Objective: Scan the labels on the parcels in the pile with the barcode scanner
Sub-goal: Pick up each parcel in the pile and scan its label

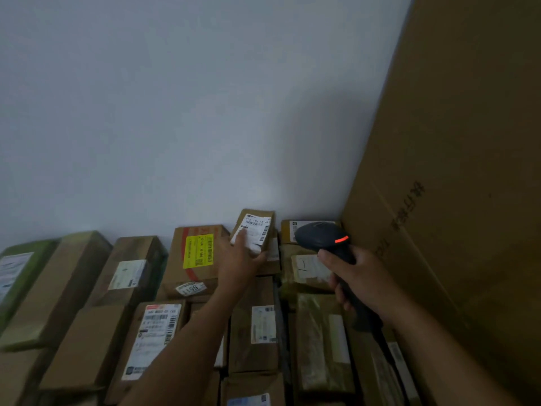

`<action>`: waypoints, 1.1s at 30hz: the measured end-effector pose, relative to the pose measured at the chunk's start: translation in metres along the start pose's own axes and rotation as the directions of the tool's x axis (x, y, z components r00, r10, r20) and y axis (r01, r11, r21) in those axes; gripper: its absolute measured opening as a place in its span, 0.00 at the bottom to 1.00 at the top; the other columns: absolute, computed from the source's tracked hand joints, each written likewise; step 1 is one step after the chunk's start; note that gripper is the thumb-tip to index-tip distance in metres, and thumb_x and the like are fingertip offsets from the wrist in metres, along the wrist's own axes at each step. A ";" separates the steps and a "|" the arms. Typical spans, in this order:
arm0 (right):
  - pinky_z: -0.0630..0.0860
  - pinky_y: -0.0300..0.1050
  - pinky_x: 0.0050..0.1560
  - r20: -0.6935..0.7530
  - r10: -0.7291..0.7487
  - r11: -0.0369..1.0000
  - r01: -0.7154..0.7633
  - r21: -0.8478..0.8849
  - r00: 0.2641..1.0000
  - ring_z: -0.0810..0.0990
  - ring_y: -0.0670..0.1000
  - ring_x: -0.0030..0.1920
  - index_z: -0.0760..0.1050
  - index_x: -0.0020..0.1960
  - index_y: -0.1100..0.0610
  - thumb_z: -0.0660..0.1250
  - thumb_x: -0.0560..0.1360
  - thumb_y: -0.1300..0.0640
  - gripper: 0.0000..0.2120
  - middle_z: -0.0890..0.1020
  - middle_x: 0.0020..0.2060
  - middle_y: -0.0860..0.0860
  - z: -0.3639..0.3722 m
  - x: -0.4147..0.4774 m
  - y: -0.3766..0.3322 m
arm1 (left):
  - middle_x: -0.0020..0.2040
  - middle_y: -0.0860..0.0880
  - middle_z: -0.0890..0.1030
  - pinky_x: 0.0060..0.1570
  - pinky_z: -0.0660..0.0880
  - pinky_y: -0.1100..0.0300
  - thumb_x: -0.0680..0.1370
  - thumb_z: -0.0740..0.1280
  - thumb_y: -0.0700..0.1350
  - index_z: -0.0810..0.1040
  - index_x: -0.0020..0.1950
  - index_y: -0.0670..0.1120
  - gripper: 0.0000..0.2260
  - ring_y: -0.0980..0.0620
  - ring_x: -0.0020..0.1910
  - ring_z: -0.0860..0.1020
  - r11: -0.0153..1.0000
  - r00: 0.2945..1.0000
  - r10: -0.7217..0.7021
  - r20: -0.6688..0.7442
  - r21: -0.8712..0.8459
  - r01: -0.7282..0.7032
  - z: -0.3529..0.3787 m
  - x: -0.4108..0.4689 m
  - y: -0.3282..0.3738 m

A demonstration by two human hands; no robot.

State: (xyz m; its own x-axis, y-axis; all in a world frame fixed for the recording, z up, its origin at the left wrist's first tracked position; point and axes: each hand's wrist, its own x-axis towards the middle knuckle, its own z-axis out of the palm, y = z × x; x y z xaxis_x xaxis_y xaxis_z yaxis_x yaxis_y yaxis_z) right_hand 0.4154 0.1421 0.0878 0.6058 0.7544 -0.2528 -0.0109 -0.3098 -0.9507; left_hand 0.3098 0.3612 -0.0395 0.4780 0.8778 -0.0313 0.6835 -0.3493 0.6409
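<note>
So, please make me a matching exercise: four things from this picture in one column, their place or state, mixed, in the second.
1. barcode scanner
2. small parcel
3. yellow label
4. large cardboard box

a. held up by the left hand
b. standing at the far right
c. gripped by the right hand
d. left of both hands, facing up

Pairs: 1-c, 2-a, 3-d, 4-b

A black barcode scanner [319,235], orange light glowing, hovers above the pile [87,344] of brown parcels, beside a small tilted parcel [258,213] with a white label [259,231].
</note>
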 end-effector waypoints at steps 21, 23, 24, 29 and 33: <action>0.73 0.44 0.26 -0.020 0.055 0.997 -0.056 -0.050 0.998 0.76 0.54 0.25 0.74 0.41 0.60 0.69 0.76 0.48 0.15 0.78 0.30 0.56 0.006 -0.053 0.040 | 0.75 0.34 0.55 0.71 0.61 0.44 0.71 0.67 0.69 0.46 0.80 0.47 0.49 0.35 0.74 0.57 0.912 0.955 -0.255 0.152 0.366 0.185 0.037 -0.128 -0.031; 0.72 0.43 0.25 -0.019 0.069 0.996 -0.071 -0.062 0.997 0.75 0.51 0.24 0.73 0.41 0.58 0.69 0.77 0.50 0.13 0.77 0.29 0.55 0.008 -0.059 0.044 | 0.77 0.33 0.52 0.73 0.56 0.43 0.71 0.66 0.70 0.43 0.80 0.46 0.51 0.34 0.75 0.54 0.889 0.949 -0.280 0.145 0.412 0.200 0.044 -0.135 -0.027; 0.72 0.43 0.25 -0.018 0.072 0.994 -0.074 -0.076 0.997 0.75 0.51 0.23 0.74 0.41 0.58 0.69 0.77 0.50 0.13 0.77 0.29 0.54 0.009 -0.062 0.045 | 0.76 0.33 0.52 0.73 0.56 0.43 0.71 0.66 0.70 0.43 0.80 0.46 0.50 0.34 0.75 0.54 0.883 0.949 -0.286 0.131 0.420 0.208 0.048 -0.137 -0.025; 0.73 0.43 0.25 -0.007 0.087 0.990 -0.087 -0.111 0.996 0.77 0.51 0.25 0.75 0.45 0.57 0.69 0.76 0.50 0.11 0.78 0.30 0.53 0.013 -0.073 0.050 | 0.73 0.32 0.57 0.71 0.60 0.42 0.69 0.70 0.67 0.48 0.79 0.45 0.50 0.33 0.71 0.59 0.898 0.922 -0.364 0.129 0.312 0.311 0.054 -0.143 -0.016; 0.74 0.43 0.26 -0.014 0.083 0.993 -0.083 -0.079 0.996 0.78 0.50 0.26 0.74 0.46 0.56 0.69 0.76 0.50 0.10 0.78 0.30 0.53 0.010 -0.083 0.048 | 0.70 0.37 0.59 0.68 0.65 0.41 0.67 0.74 0.63 0.52 0.78 0.46 0.49 0.35 0.68 0.64 0.925 0.926 -0.368 0.086 0.140 0.354 0.039 -0.146 -0.008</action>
State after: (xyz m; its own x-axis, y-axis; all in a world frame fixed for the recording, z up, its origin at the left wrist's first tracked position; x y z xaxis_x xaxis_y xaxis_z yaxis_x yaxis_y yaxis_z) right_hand 0.3564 0.0710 0.0616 0.6138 0.7182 -0.3279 0.0015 -0.4164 -0.9092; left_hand 0.2558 0.2228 -0.0707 0.2387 0.9132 -0.3304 0.8785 -0.0581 0.4742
